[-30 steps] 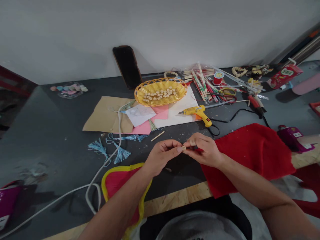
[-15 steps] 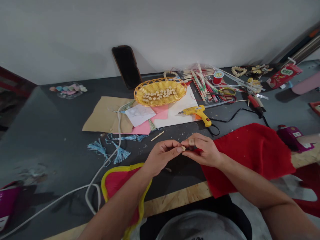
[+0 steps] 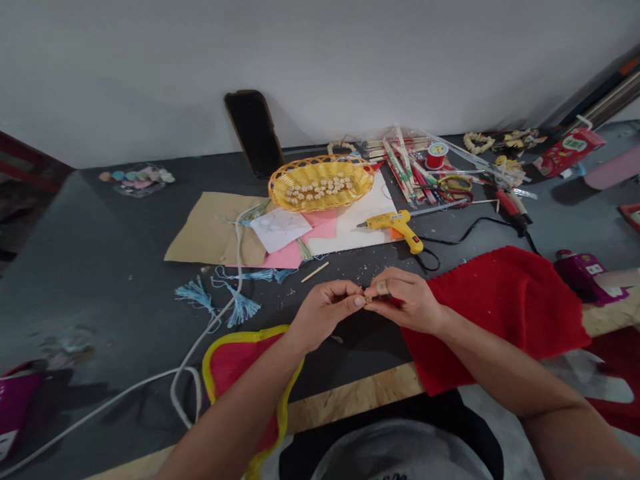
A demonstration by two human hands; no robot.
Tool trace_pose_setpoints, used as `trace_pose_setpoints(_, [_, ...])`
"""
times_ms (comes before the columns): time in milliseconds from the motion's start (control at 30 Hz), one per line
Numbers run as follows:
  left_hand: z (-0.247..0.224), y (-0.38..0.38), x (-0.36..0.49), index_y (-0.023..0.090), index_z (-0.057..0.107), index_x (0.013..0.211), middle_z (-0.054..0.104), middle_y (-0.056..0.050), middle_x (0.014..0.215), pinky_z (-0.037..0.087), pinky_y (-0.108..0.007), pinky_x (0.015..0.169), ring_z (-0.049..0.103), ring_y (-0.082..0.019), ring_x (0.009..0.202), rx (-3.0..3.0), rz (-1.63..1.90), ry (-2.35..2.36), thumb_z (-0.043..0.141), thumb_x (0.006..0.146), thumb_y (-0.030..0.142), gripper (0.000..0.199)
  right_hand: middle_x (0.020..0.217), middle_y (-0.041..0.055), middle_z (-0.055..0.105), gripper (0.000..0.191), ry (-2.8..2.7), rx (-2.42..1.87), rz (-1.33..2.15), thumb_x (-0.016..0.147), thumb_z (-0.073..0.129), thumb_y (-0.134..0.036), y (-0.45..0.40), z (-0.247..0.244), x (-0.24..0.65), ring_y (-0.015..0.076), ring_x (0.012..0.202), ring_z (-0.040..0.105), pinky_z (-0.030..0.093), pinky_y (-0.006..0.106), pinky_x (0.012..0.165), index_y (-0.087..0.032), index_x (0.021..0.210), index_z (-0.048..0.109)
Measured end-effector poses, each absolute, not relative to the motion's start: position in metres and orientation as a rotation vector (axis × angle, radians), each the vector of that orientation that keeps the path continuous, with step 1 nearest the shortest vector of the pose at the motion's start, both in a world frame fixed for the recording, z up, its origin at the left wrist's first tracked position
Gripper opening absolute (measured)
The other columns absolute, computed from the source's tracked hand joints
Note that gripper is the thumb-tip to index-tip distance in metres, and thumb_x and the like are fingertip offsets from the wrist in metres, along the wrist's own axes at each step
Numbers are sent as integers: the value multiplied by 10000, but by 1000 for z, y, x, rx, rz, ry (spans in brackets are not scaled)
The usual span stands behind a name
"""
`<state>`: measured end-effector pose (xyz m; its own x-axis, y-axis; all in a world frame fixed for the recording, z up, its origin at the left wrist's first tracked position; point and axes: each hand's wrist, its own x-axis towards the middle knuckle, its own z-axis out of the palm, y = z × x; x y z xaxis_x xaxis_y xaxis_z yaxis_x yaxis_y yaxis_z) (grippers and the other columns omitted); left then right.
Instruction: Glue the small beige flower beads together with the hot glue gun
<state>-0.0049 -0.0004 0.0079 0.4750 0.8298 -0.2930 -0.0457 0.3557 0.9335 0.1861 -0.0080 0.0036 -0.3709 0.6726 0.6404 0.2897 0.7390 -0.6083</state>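
Observation:
My left hand (image 3: 327, 310) pinches a small pale beaded piece (image 3: 368, 300) between thumb and fingers. From the other side, my right hand (image 3: 407, 300) closes its fingertips on the same piece, and the fingers partly hide it. Both hands are above the dark tabletop (image 3: 360, 350), near its front edge. Beyond them a yellow glue gun (image 3: 395, 225) lies on its side. Farther back, a yellow woven basket (image 3: 300, 175) holds several small pale flower-shaped pieces (image 3: 320, 189). A short wooden stick (image 3: 315, 272) lies behind my left hand.
Red cloth (image 3: 500, 313) lies at the right, under my right forearm. Blue tassels (image 3: 243, 310) and a white cable (image 3: 239, 267) are at the left. A phone (image 3: 255, 133) leans on the wall. Scissors (image 3: 455, 187) and a thread spool (image 3: 437, 156) stand among packets at the back right.
The small piece has turned slightly between my fingertips, and my right fingers have shifted a little over it. Everything else looks the same.

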Motion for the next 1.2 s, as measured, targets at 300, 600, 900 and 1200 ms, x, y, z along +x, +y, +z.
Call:
trace_pose_setpoints(300, [6,-1,-5,139,713,767,643,-9,730,395,-222,662,519,-107,675,951,706,877,842,626,398,322,799,48,713,78,-1941,-797,502,855,668,-188,-9,4,186,149,774,673,570,263,698,-196,928,642])
trace_pose_setpoints(600, [6,-1,-5,132,698,752,614,2,678,386,-213,637,483,-88,630,949,737,870,795,708,390,279,812,59,714,150,-1936,-779,479,832,694,-187,-9,4,186,153,766,678,571,259,683,-190,972,641])
trace_pose_setpoints(900, [3,-1,-5,146,720,785,633,3,703,387,-218,650,500,-96,646,936,742,906,823,660,408,308,780,47,711,86,-1945,-804,421,839,677,-177,-8,4,187,152,743,674,572,268,675,-197,919,652])
trace_pose_setpoints(1200, [3,5,-10,163,712,837,642,-3,775,388,-208,667,517,-103,706,917,815,927,808,697,368,265,744,39,674,42,-1890,-912,473,854,643,-184,-9,17,185,120,622,619,538,224,565,-183,895,637])
